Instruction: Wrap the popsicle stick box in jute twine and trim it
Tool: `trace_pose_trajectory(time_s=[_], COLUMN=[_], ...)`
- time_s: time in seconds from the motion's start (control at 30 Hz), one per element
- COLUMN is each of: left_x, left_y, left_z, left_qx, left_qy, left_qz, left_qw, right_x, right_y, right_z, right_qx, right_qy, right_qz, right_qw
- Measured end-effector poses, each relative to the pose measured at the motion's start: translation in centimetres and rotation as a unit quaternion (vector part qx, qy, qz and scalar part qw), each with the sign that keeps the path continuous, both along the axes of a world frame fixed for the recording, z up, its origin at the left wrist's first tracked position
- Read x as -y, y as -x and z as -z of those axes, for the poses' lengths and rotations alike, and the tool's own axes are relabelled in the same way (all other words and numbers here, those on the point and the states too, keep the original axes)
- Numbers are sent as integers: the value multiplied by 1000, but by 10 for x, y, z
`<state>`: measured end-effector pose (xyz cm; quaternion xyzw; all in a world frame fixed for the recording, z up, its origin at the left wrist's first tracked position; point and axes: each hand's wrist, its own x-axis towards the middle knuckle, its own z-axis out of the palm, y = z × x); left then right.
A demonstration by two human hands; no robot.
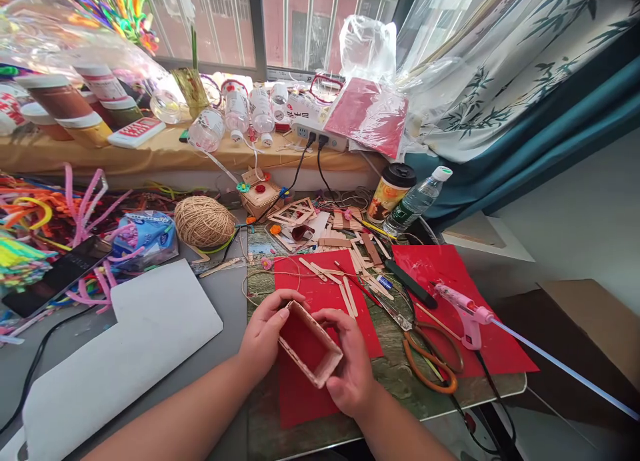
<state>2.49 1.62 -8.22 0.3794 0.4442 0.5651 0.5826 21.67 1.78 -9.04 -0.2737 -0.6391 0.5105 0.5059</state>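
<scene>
A small rectangular wooden box frame [326, 367], apparently built from craft sticks, is held tilted between my two hands. My left hand [266, 329] grips its upper left end, thumb along the rim. At the opposite side, the fingers and thumb of my right hand [352, 364] are closed around the lower right end. Red shows inside the frame; I cannot tell whether that is a bottom or the paper beneath. Under my hands lies a sheet of red paper [300, 407], with several loose craft sticks [349, 296] on its upper part.
Orange-handled scissors [431, 361] and a pink glue gun [467, 314] with a long glue stick lie at right. Behind them stand a water bottle [415, 204] and a lidded cup [391, 193]. A twine ball [204, 221] and a white board [125, 354] are on the left.
</scene>
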Motion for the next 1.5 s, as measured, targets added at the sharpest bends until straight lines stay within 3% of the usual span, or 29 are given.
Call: trace_pose_trajectory(time_s=[0.13,0.3,0.4,0.5,0.7,0.9,1.17,1.5], left_x=[-10,-16,-15,-14,-6,10,8,-2], left_y=[3,2,0,-1,-9,-22,-21,-16], left_z=[-6,-4,-3,-1,5,3,3,-6], left_qx=[-17,-99,-89,-56,-44,-47,-50,6], left_qy=[-1,-19,-17,-34,-50,-6,11,6], left_qz=[-18,-53,-64,-91,-108,-42,-53,-48], left_qw=[1000,993,994,994,992,998,997,999], right_x=[-3,-2,1,3,2,5,5,1], right_y=[-2,3,5,6,8,11,10,8], right_z=[-1,-2,-2,-3,-1,5,13,2], right_qx=[27,87,73,60,11,38,79,51], right_qy=[-33,-35,27,107,99,116,65,81], right_qz=[-53,-46,-49,-93,-93,-111,-113,-91], right_qw=[998,995,996,988,991,986,988,991])
